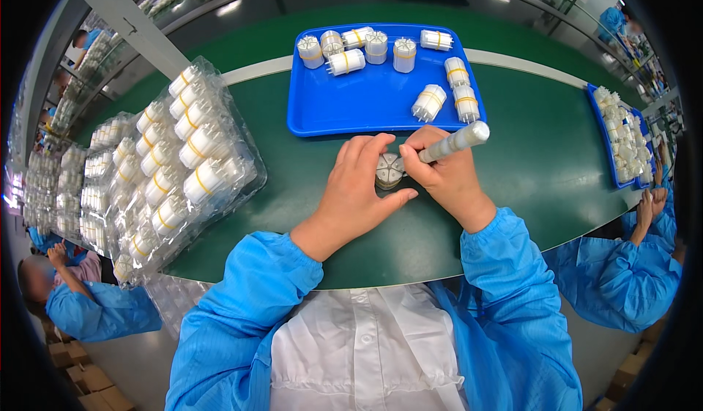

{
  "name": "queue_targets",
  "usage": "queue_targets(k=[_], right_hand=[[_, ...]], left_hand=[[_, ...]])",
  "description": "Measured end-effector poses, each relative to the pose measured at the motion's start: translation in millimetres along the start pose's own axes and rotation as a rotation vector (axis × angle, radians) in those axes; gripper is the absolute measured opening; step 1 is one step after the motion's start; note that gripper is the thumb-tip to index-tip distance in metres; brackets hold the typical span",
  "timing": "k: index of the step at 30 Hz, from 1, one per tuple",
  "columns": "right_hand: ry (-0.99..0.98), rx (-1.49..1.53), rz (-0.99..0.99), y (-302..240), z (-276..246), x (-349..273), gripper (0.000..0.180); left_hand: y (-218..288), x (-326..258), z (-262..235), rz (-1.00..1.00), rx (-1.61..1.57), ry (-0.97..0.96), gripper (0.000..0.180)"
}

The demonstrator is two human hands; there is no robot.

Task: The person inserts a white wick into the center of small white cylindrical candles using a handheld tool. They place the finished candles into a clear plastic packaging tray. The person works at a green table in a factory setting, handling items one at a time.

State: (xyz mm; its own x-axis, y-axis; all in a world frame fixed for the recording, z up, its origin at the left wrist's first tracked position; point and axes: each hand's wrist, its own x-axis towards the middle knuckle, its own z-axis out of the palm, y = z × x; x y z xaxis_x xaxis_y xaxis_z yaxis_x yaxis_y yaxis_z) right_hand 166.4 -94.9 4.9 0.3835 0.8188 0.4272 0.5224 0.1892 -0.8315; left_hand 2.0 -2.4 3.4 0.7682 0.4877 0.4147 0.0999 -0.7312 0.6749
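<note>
In front of me a round grey-white part with wedge-shaped segments (389, 171) sits on the green tabletop, its top face up. My left hand (350, 187) curls around its left and near side, fingertips at its far edge and thumb reaching along the near edge. My right hand (448, 180) is closed around a thick, pale, rod-like tool (455, 142), held slanted like a pen. The tool's rear end points up and right; its tip is hidden by my fingers, close to the part's right side.
A blue tray (359, 103) just beyond my hands carries several white bundles with yellow bands (430, 103). Stacked clear plastic trays (245, 169) with similar bundles lean at the left. At the right stand blue trays of pale parts (626, 136), near a co-worker's blue sleeve (622, 283).
</note>
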Motion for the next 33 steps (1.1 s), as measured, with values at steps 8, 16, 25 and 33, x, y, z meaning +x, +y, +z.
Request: queue_targets(k=[8,16,25,33], right_hand=[[0.059,0.159,0.104,-10.4,-6.2,2.1,0.011],[-0.014,0.037,0.064,-2.5,-2.9,-0.3,0.014],[0.225,0.147,0.192,-7.9,-21.0,9.3,0.013],[0.401,0.224,0.204,-17.5,-40.5,20.0,0.017]], left_hand=[[-4.3,-6.4,0.6,-0.005,-0.077,0.029,0.067],[-1.1,1.7,-1.7,0.069,-0.021,0.003,0.066],[-2.8,-0.8,-23.7,0.050,0.240,0.104,0.063],[-4.5,6.6,-37.8,0.048,0.591,0.152,0.049]])
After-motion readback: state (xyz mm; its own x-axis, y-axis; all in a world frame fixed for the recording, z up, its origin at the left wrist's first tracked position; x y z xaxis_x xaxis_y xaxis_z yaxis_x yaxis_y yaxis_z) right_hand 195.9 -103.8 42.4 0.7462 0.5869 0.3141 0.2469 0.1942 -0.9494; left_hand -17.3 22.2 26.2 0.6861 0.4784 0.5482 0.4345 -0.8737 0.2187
